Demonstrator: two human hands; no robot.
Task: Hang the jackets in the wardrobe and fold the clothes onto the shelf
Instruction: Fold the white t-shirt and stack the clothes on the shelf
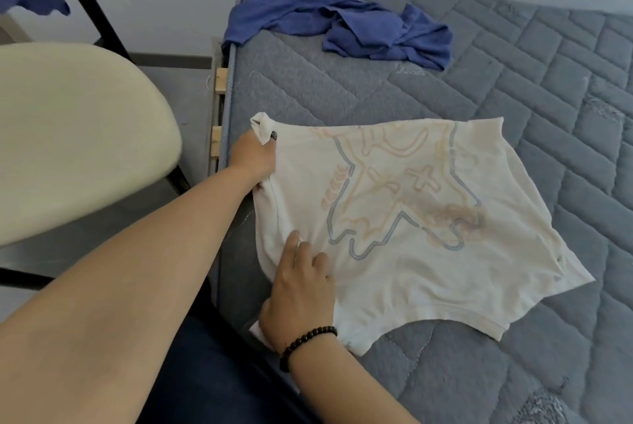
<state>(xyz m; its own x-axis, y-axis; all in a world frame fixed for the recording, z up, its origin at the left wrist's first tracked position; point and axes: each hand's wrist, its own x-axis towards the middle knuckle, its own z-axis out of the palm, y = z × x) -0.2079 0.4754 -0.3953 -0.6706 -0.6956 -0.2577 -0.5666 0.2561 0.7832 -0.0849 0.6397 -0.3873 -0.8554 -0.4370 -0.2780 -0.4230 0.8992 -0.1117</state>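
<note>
Grey quilted mattress [394, 88], stitched in a diamond and chevron pattern and frayed in patches, fills most of the view beneath a pale wall. One cream T-shirt [411, 218], thin knit with a faded orange-and-blue line print, lies spread nearly flat on the mattress near its left edge. Left hand [253, 158]: fingers clenched around a bunched corner of the T-shirt at that edge, one dark-painted nail showing over the cloth. Right hand [301, 293]: fingers extended and relaxed, pressing flat on the T-shirt's near left part; a bracelet [306, 343] of dark round beads circles the wrist. One blue garment [346, 26], soft and crumpled, lies at the mattress's far end, well apart from the T-shirt, part draped over the edge. One cream chair seat [78, 136], smooth and rounded, on black legs, stands left of the mattress. Wooden bed slats [219, 112] show at the mattress's left side.
</note>
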